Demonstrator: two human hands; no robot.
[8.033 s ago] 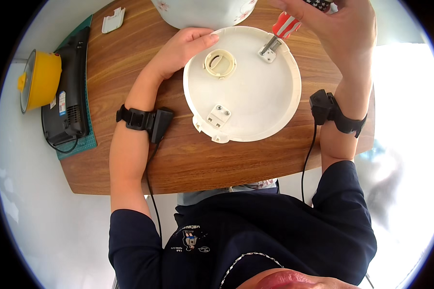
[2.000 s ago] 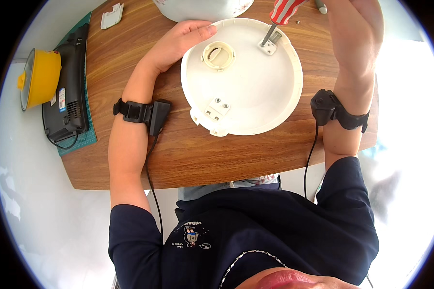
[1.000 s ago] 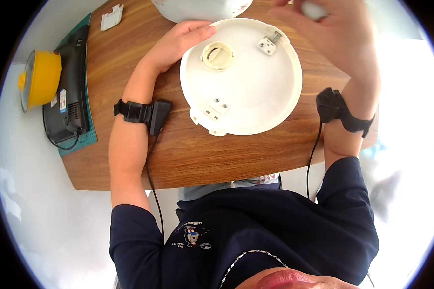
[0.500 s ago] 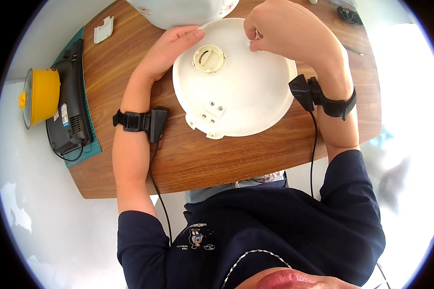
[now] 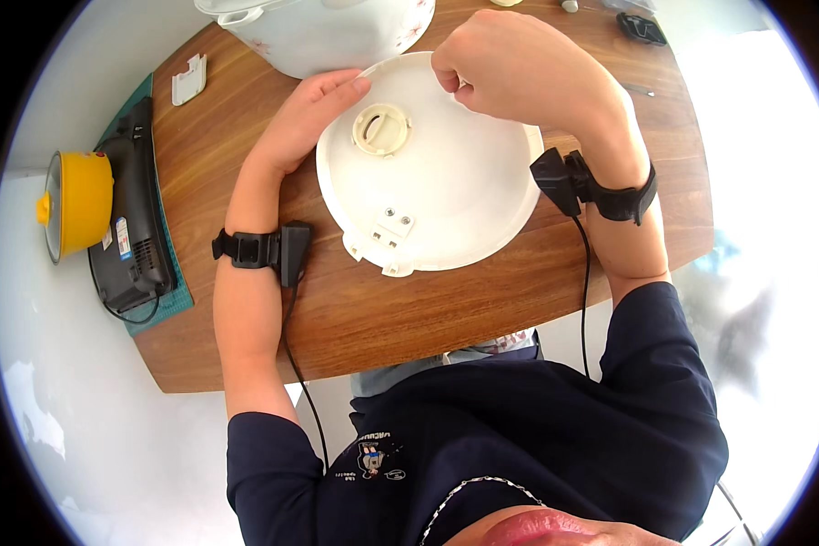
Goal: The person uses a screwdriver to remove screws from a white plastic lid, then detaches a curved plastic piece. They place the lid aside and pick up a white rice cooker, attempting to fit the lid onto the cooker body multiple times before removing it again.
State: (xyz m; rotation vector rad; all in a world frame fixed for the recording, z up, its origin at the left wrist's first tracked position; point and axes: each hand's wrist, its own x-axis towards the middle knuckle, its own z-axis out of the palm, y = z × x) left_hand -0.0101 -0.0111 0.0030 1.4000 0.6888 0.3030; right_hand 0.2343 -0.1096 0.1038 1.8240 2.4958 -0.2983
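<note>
A white round lid [image 5: 455, 200] lies inner side up on the wooden table [image 5: 409, 314]. It has a cream round cap [image 5: 381, 128] near its far-left part and a hinge block [image 5: 389, 232] at its near rim. My left hand [image 5: 305, 118] rests on the lid's left rim, fingers stretched along it, holding it steady. My right hand [image 5: 519, 68] is over the lid's far part, fingertips pinched together where a small metal bracket sits; the bracket is hidden under them. No tool is in either hand.
The white cooker body [image 5: 328, 32] stands just behind the lid. At the table's left end are a black device [image 5: 136, 218] on a green mat and a yellow pot [image 5: 77, 202]. A small white plastic piece [image 5: 188, 79] and a small black object [image 5: 642, 27] lie at the far edge.
My right hand held a red-handled screwdriver at the bracket, then moved away without it. It has now come down onto the lid's far part, covering the bracket. My left hand stayed on the rim.
</note>
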